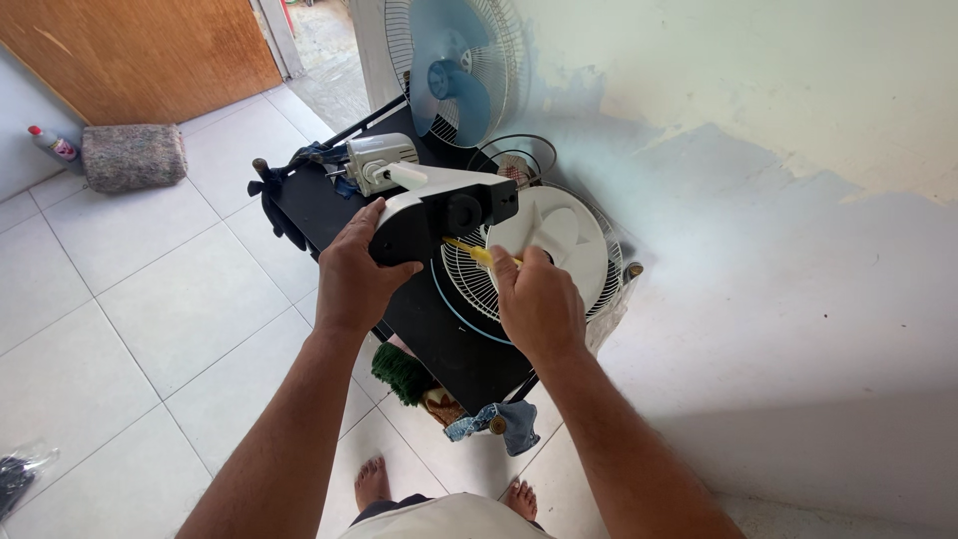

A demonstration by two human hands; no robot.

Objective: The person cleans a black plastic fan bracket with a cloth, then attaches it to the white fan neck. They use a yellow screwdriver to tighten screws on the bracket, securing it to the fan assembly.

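Note:
My left hand (351,274) grips a black and white fan motor housing (444,203) and holds it tilted above a black table (329,205). My right hand (539,299) is closed on a yellow-handled screwdriver (477,253) whose tip points into the underside of the housing. Below the hands a white fan blade (559,235) lies inside a wire fan guard (469,284) on the table.
A blue-bladed fan (461,70) stands against the wall behind the table, with a second wire guard (519,155) beside it. A white motor part (379,160) lies on the table. Rags (494,421) hang under it. A rolled mat (133,155) and bottle (50,143) sit by the wooden door.

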